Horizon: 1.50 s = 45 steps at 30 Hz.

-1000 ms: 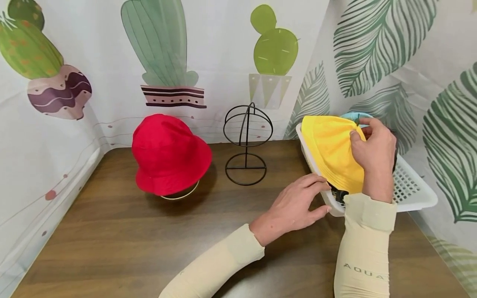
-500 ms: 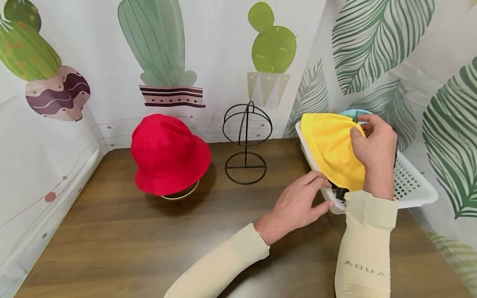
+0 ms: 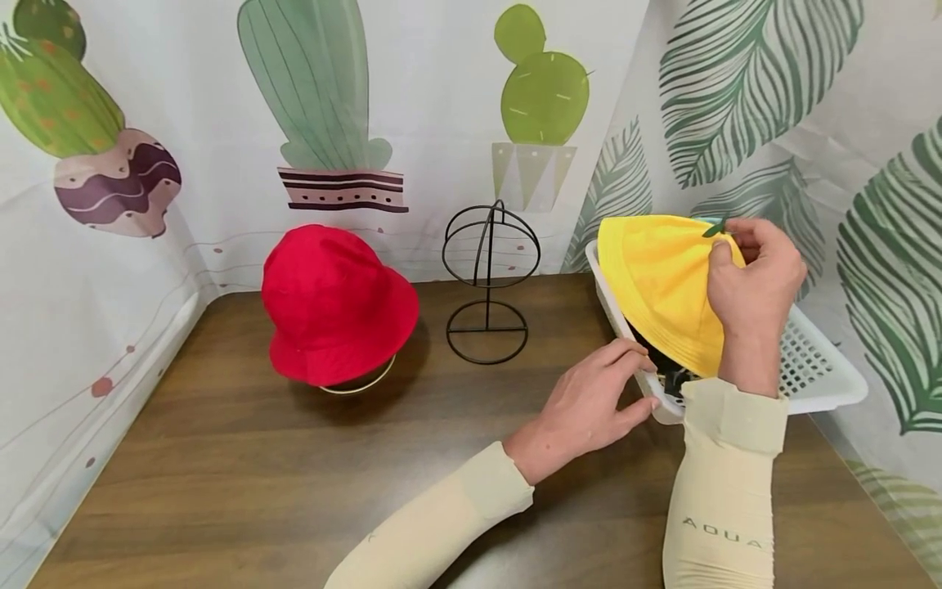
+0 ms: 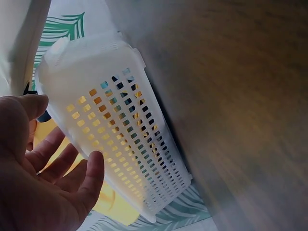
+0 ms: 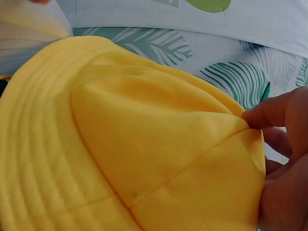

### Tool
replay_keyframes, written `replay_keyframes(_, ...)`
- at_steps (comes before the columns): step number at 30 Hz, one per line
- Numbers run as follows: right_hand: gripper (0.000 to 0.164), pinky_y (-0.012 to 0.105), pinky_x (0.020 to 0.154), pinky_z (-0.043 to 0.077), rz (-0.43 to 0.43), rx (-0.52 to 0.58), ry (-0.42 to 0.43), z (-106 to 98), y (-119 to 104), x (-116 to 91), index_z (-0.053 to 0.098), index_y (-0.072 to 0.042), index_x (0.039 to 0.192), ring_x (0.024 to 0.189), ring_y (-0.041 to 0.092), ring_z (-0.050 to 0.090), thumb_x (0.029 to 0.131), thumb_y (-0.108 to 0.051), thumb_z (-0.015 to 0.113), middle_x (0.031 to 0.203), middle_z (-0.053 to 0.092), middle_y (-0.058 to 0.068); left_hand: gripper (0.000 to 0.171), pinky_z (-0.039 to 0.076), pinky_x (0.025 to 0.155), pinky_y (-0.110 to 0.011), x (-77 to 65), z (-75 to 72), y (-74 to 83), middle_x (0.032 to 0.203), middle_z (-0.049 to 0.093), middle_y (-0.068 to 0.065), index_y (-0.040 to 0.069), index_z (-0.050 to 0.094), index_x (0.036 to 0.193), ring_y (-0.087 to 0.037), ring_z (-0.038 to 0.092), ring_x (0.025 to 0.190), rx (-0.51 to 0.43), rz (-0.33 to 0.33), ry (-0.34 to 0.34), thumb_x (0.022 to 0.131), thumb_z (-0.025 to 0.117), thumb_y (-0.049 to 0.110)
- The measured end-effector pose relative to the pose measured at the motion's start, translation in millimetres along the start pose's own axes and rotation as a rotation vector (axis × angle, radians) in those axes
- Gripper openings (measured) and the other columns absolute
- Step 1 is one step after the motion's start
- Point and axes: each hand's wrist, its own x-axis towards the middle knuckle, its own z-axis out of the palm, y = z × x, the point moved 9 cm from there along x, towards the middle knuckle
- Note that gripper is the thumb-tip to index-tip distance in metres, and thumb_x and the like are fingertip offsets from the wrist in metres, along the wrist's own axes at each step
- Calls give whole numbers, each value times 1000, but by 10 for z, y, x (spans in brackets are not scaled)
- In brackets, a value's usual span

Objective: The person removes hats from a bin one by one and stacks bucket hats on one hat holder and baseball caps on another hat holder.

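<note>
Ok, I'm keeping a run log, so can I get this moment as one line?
right hand: pinches yellow hat near its top | left hand: touches basket | red hat: beside black stand

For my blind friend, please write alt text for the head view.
A person's right hand pinches a yellow hat at its crown over a white basket, the left hand at its rim. A black wire stand and red hat are farther left.

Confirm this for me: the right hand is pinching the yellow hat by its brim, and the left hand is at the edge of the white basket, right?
Not quite. The right hand is pinching the yellow hat by the top of its crown, not the brim; the right wrist view shows this.
</note>
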Motion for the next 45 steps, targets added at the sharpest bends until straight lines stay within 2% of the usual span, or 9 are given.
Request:
replay_keyframes(6, 23, 17, 75, 40, -88, 99, 103, -88, -112, 0, 80, -2, 110, 75, -6, 51, 97, -9, 63, 82, 55, -25, 38, 43, 104, -11, -3, 0, -9, 140, 55, 11, 22, 68, 130, -1, 56, 128, -1, 5, 11, 98, 76, 40)
replay_keyframes(13, 22, 18, 75, 43, -117, 206, 159, -196, -267, -45, 80, 2, 107, 76, -3, 53, 95, -6, 63, 84, 60, -22, 36, 45, 102, -12, -10, 7, -27, 139, 55, 12, 23, 68, 129, 0, 56, 127, -10, 2, 10, 98, 76, 41)
replay_keyframes(20, 21, 18, 75, 45, -133, 282, 190, -352, -583, -175, 80, 3, 105, 74, -1, 55, 94, -3, 63, 90, 66, -15, 36, 45, 103, -13, -30, 18, -38, 143, 55, 10, 23, 68, 130, -2, 56, 130, -24, 1, -1, 100, 74, 40)
replay_keyframes(24, 19, 20, 74, 47, -173, 361, 187, -411, -711, -229, 80, 4, 103, 72, 3, 57, 94, -1, 64, 93, 71, -8, 36, 45, 103, -13, -38, 22, -43, 144, 55, 10, 22, 67, 131, -2, 56, 130, -32, 0, -7, 100, 74, 39)
replay_keyframes(28, 17, 21, 75, 50, -168, 421, 181, -443, -779, -257, 81, 1, 101, 74, 7, 61, 93, -1, 66, 97, 74, -4, 35, 46, 103, -13, -36, 9, -46, 143, 54, 10, 22, 68, 129, -2, 56, 129, -30, 3, -3, 100, 74, 39)
replay_keyframes(37, 18, 21, 75, 53, -241, 508, 142, -469, -1040, -396, 80, 1, 99, 78, 14, 63, 92, 2, 64, 99, 76, 3, 34, 47, 103, -16, -13, -3, -43, 142, 55, 10, 23, 66, 130, -2, 55, 130, -7, 4, -12, 101, 74, 38)
replay_keyframes(45, 19, 21, 74, 56, -278, 552, 107, -495, -1249, -519, 78, 8, 101, 76, 17, 65, 92, 5, 61, 101, 77, 12, 35, 48, 104, -19, 12, 52, -73, 140, 55, 12, 26, 64, 134, -4, 55, 129, 9, -9, -93, 102, 71, 39)
